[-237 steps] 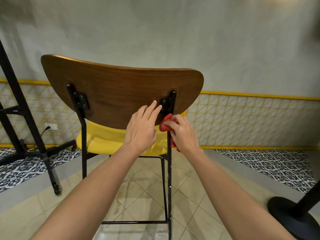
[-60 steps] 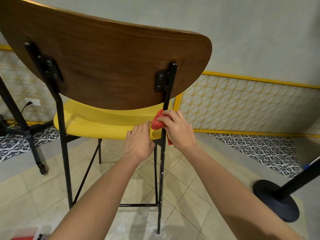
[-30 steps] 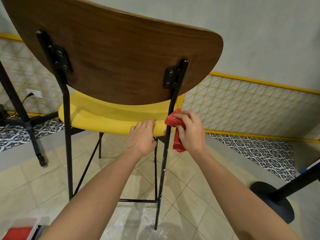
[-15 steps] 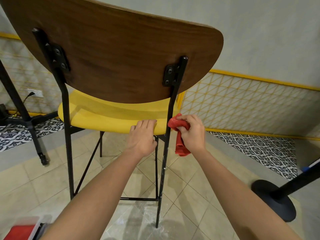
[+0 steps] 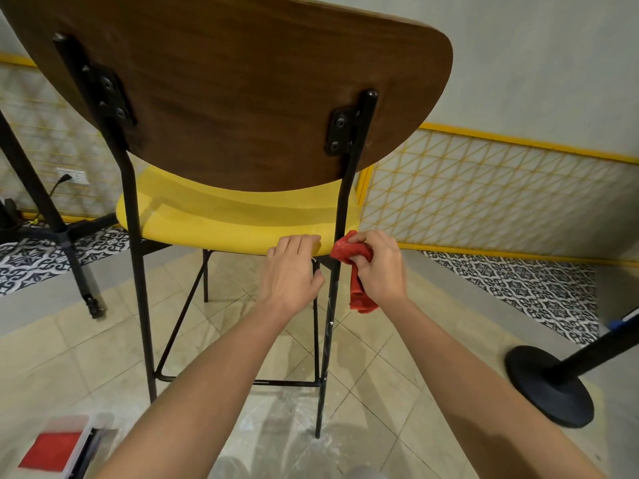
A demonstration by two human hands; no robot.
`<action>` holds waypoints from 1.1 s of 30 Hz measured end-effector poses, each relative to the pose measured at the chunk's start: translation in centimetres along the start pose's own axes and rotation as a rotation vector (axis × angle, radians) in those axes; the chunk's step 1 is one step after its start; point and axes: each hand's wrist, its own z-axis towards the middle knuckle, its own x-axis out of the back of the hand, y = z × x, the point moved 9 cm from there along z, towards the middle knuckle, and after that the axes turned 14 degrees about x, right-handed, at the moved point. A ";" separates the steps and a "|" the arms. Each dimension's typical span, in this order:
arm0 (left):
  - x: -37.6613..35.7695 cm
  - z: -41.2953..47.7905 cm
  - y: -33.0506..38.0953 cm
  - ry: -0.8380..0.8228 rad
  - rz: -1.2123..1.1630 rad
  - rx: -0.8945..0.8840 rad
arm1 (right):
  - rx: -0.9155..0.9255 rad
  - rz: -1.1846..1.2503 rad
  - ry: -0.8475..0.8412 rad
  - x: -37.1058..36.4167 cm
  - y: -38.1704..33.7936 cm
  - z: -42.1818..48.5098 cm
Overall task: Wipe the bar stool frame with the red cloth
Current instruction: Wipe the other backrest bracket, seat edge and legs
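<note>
The right hand (image 5: 378, 267) gripped the bunched cloth (image 5: 349, 252) against the right rear post (image 5: 343, 202) at seat level, with one end hanging free. The left hand (image 5: 292, 271) lay on the seat (image 5: 224, 223) edge with its fingers almost straight, holding nothing. To wipe well, it seemed best to wrap the cloth around the post and slide it down steadily.

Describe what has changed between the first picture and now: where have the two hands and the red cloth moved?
The right hand with the red cloth slid down the right rear upright, from the bracket to seat level. The left hand left the wooden backrest and now rests on the rear edge of the yellow seat. Unchanged: the right hand's grip on the cloth.
</note>
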 end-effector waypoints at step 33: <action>-6.4 -2.3 -5.4 -0.271 -0.282 0.374 | -0.188 0.110 -0.103 -4.4 3.6 -4.3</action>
